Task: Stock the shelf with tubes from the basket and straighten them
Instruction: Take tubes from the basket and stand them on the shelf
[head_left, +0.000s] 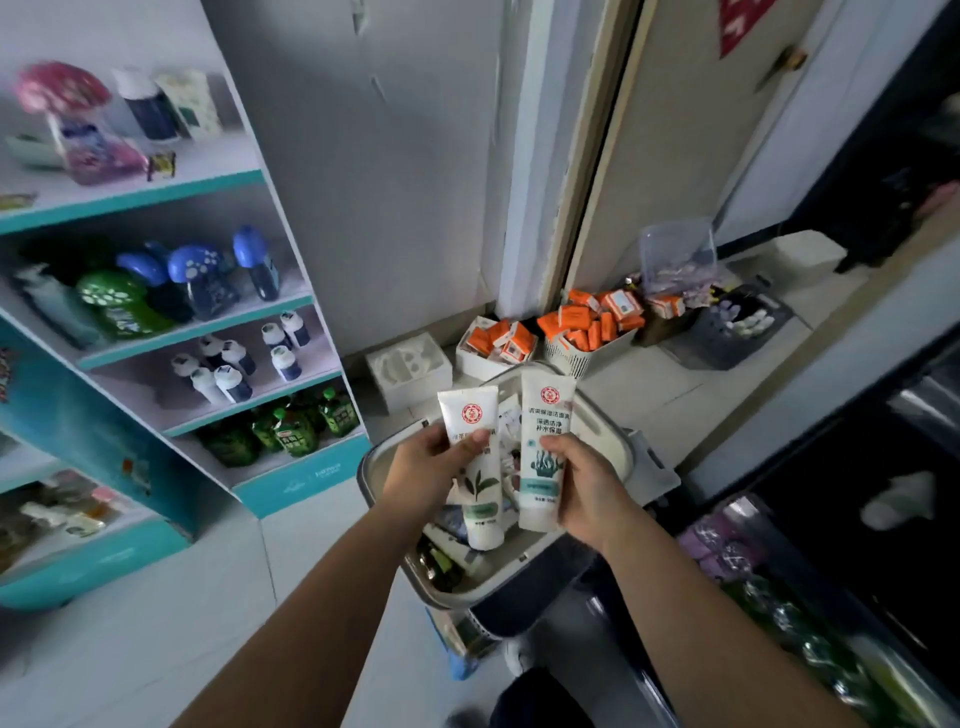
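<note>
My left hand (426, 470) grips a white tube with a green leaf print (475, 467), cap end down, over the basket. In my right hand (584, 483) is a second white tube with a teal print (545, 447), also held cap down. Both tubes stand nearly upright side by side. Under them the grey basket (618, 441) holds several more tubes and small packs, partly hidden by my hands. The white and teal shelf unit (249, 306) stands to the left, its shelves filled with bottles and pouches.
Behind the basket on the floor are white boxes of orange packs (587, 322), an empty white tray (408, 366) and a dark crate (737, 327). A door frame rises behind. A dark display with goods fills the right side (831, 597).
</note>
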